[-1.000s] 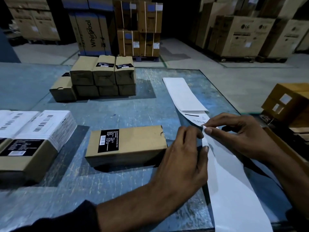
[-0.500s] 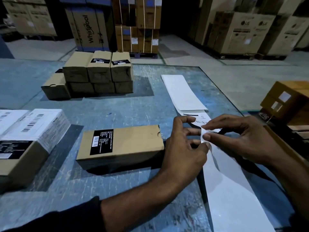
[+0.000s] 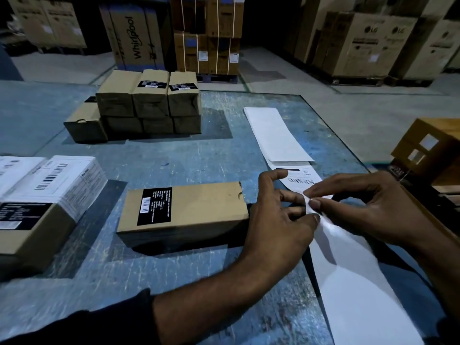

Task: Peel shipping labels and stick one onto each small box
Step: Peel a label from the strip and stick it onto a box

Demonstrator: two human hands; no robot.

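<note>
Where earlier pressed flat, left hand (image 3: 278,227) now lifted, fingers (image 3: 293,195) pinching label strip (image 3: 348,270) edge opposite right hand (image 3: 368,207) pinch; small box (image 3: 184,212) unmoved on bench (image 3: 174,160).

Dim warehouse light, hard shadows beside the boxes (image 3: 149,103), wide-angle bending at blurred edges.
</note>
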